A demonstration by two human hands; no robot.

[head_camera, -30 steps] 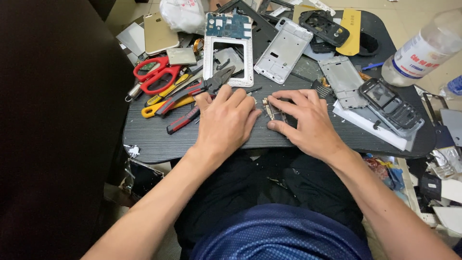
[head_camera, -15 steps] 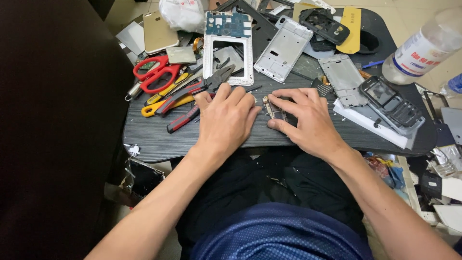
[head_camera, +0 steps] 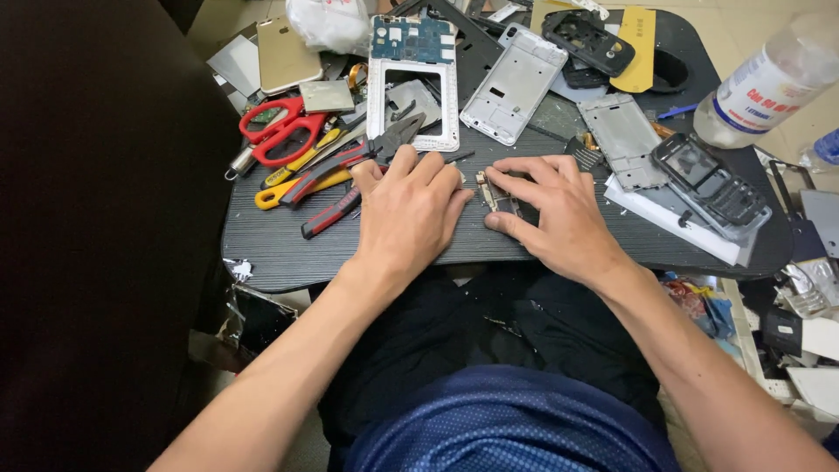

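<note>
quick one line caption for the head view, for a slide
Both hands, left hand and right hand, press a small metal phone part onto a dark lap desk beside pliers.

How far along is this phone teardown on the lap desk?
Done: several phones already lie stripped, like the white frame with a blue circuit board and the silver midframe. In hand: the left hand and right hand pinch a small metal part. Left: the black keypad phone looks only partly dismantled.

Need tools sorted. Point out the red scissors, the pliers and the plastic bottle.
red scissors (head_camera: 281,131), head view, on the handles.
pliers (head_camera: 395,140), head view, on the metal head.
plastic bottle (head_camera: 769,83), head view, on its label.
</note>
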